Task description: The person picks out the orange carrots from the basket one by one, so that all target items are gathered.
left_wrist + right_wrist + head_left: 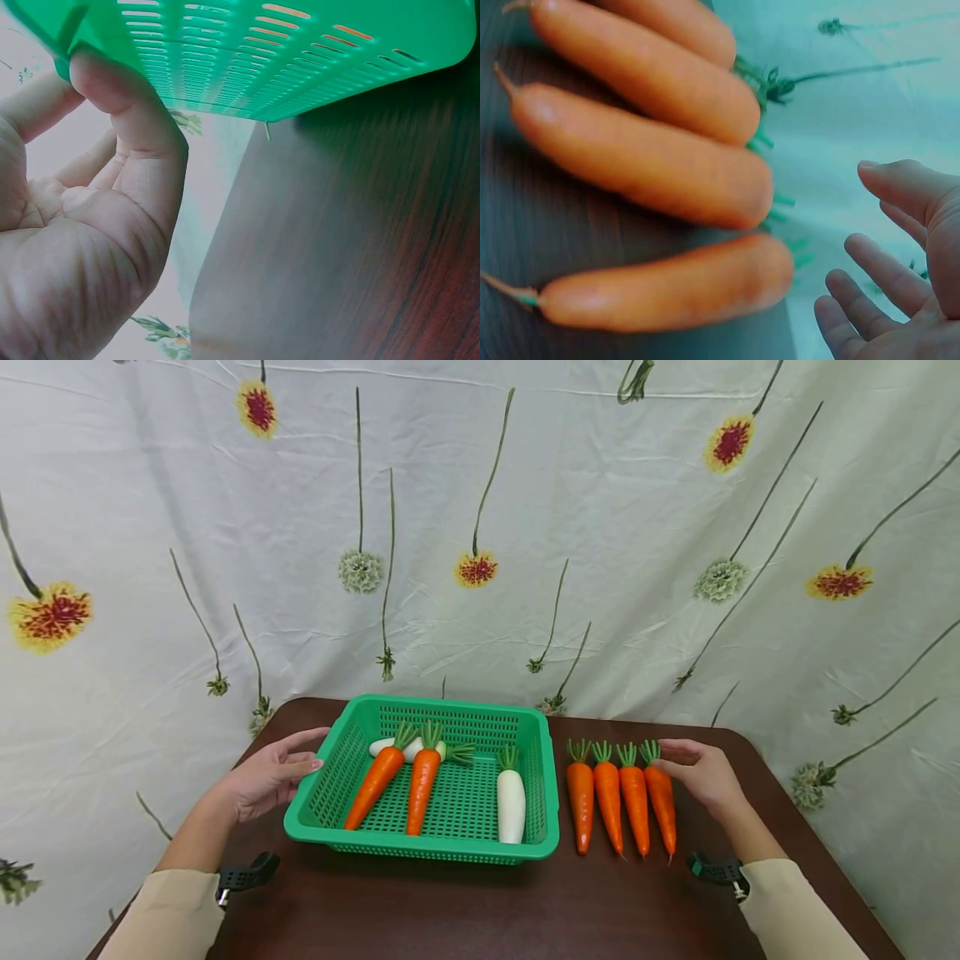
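A green plastic basket (420, 852) sits left of the table's middle. My left hand (272, 774) pinches its left rim; in the left wrist view the thumb (112, 82) presses against the rim. In the basket are two carrots (424, 783) with green tops, a white radish (512, 806) at the right and another white radish (382, 746) lying crosswise, partly under the carrots. Several carrots (633, 802) lie side by side right of the basket. By the green top of the rightmost carrot (661, 806) is my right hand (701, 770), its fingers spread and holding nothing in the right wrist view.
The dark brown wooden table (480, 910) has rounded far corners. A white cloth (480, 635) printed with flowers hangs behind and beside it. Each wrist wears a black strap device (243, 872).
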A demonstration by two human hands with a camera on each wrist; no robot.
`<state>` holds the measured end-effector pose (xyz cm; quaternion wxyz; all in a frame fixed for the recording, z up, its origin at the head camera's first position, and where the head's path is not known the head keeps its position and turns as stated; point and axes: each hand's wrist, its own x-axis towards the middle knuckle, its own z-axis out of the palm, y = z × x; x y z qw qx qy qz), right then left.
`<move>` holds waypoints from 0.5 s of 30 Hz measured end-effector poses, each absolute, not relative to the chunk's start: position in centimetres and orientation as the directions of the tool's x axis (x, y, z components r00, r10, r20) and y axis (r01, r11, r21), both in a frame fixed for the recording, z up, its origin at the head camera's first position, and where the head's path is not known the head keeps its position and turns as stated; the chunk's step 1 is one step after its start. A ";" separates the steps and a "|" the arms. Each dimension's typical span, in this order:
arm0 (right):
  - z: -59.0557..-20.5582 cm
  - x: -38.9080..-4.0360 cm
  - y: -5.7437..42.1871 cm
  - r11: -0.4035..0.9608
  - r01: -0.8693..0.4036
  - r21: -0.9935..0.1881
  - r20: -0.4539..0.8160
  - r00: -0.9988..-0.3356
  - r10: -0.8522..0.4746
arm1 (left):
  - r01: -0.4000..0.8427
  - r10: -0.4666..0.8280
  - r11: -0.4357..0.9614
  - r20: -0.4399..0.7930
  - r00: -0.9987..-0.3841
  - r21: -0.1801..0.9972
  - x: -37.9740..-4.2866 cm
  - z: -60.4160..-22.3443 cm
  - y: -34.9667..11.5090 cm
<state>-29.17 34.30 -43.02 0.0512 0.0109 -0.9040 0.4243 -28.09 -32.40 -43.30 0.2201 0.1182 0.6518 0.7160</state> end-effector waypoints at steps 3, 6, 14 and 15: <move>-42.3 -29.0 33.5 0.624 -0.101 -0.775 0.128 -0.992 -0.001 | -0.166 0.468 -0.053 -0.122 -0.875 0.985 -28.1 -43.3 -32.4; -41.8 -28.9 32.4 0.599 -0.121 -0.791 0.132 -0.991 -0.026 | -0.169 0.467 -0.053 -0.126 -0.875 0.984 -28.2 -43.3 -32.4; -40.6 -28.6 29.0 0.567 -0.159 -0.808 0.130 -0.987 -0.092 | -0.168 0.469 -0.047 -0.127 -0.874 0.985 -28.3 -43.4 -32.4; -40.4 -28.6 28.6 0.559 -0.161 -0.814 0.126 -0.987 -0.100 | -0.169 0.468 -0.045 -0.129 -0.874 0.985 -28.2 -43.3 -32.4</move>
